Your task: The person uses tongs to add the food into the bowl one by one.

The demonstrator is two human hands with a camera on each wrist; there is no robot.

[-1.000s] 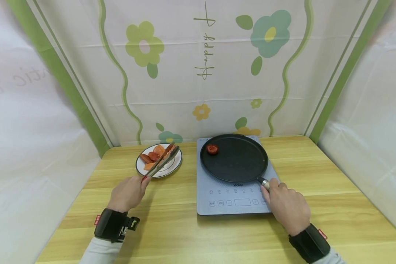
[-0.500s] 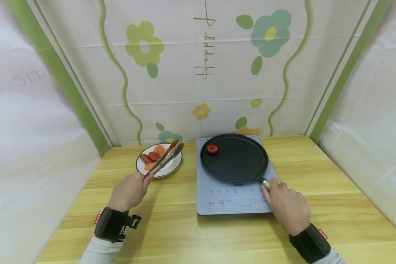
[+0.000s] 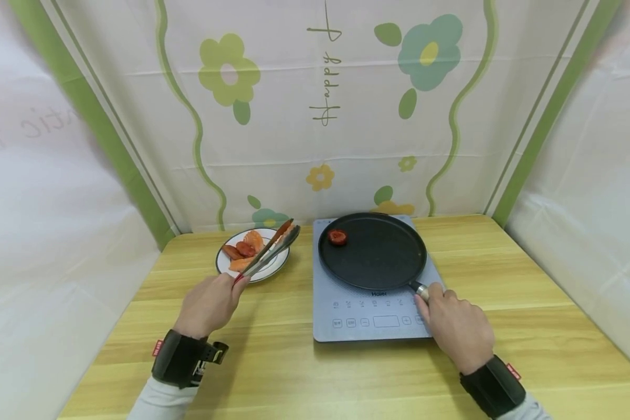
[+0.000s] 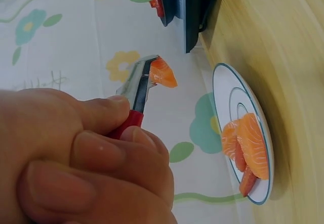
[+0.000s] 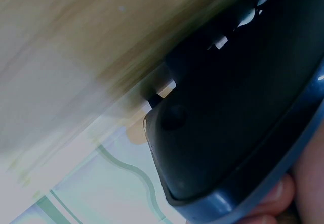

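My left hand [image 3: 210, 304] grips a pair of metal tongs [image 3: 265, 258] with red on the handle [image 4: 130, 121]. An orange salmon piece [image 4: 163, 73] is pinched at the tips, raised over the right side of a white plate [image 3: 261, 273]. More salmon [image 4: 253, 145] and several reddish sausage slices [image 3: 245, 248] lie on that plate. My right hand [image 3: 459, 332] holds the handle [image 3: 422, 291] of a flat black frying pan [image 3: 380, 256]. One dark red, scored slice [image 3: 338, 237] sits near the pan's left rim.
Beneath the pan is a grey induction cooker [image 3: 346, 332] with printed touch buttons. In the right wrist view its dark underside [image 5: 228, 113] fills much of the picture. The wooden table [image 3: 273, 373] ends at a flower-printed curtain [image 3: 283, 134], with white side curtains left and right.
My left hand has moved slightly to the right and away from me, carrying the tongs and the salmon piece toward the plate's right rim. My right hand and the pan stay put.
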